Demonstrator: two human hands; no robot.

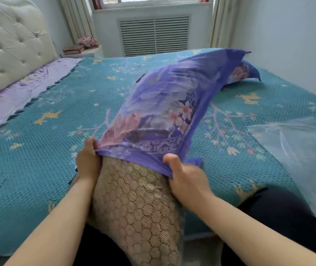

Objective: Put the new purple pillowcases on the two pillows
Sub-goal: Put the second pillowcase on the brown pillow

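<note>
The left hand [88, 160] and right hand [184, 177] each pinch the open hem of the thin purple floral pillowcase [164, 112]. Between them, the beige honeycomb-quilted pillow [134, 208] is roughly half covered. Beyond, a second pillow [247, 73] appears already cased.

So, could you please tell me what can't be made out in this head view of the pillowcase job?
- Far end of the pillow: covered by the purple pillowcase, so how far in it reaches is unclear.
- Fingers of the left hand and right hand: curled under the pillowcase hem.
- Second pillow: mostly hidden behind the raised pillowcase.
- Items on the far ledge: too small to identify.
</note>
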